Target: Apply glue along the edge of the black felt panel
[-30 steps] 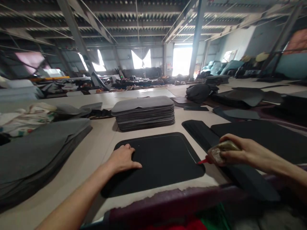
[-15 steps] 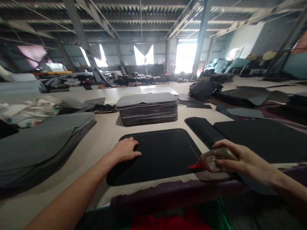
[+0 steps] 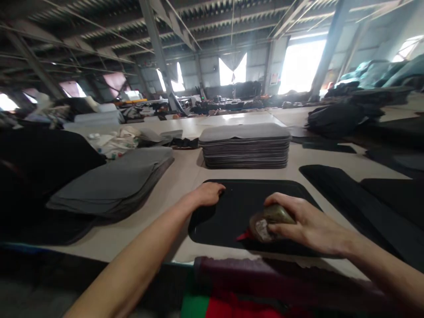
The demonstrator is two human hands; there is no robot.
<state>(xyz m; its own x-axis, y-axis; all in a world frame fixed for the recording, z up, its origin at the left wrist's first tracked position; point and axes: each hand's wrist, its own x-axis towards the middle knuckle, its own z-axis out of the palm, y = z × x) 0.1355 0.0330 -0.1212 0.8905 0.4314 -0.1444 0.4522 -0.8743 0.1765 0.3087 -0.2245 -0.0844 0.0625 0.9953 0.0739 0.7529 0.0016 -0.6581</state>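
My left hand (image 3: 208, 194) lies flat, fingers loosely spread, on the far left corner of the black mat (image 3: 238, 207), pressing it against the tabletop (image 3: 185, 176). The mat lies flat near the tabletop's near edge, dark, with rounded corners and a thin stitched line running just inside its border. My right hand (image 3: 300, 223) is closed around a small greenish-brown bottle (image 3: 270, 220) with a worn label; its red nozzle (image 3: 243, 236) points left and down and looks to touch the mat close to the mat's near edge.

Just beyond the mat, toward the far side of the tabletop, stands a neat stack of grey mats (image 3: 245, 145) of the same rounded shape, apart from the black one. To my left, a wider pile of grey sheets (image 3: 115, 181) lies fanned toward the left edge, and beyond it sits a heap of pale crumpled cloth (image 3: 114, 140). To my right, a long black strip (image 3: 344, 198) runs diagonally across the tabletop, just beside the mat but not touching it. A dark purple edging (image 3: 265, 274) covers the near edge of the tabletop right under my right forearm.
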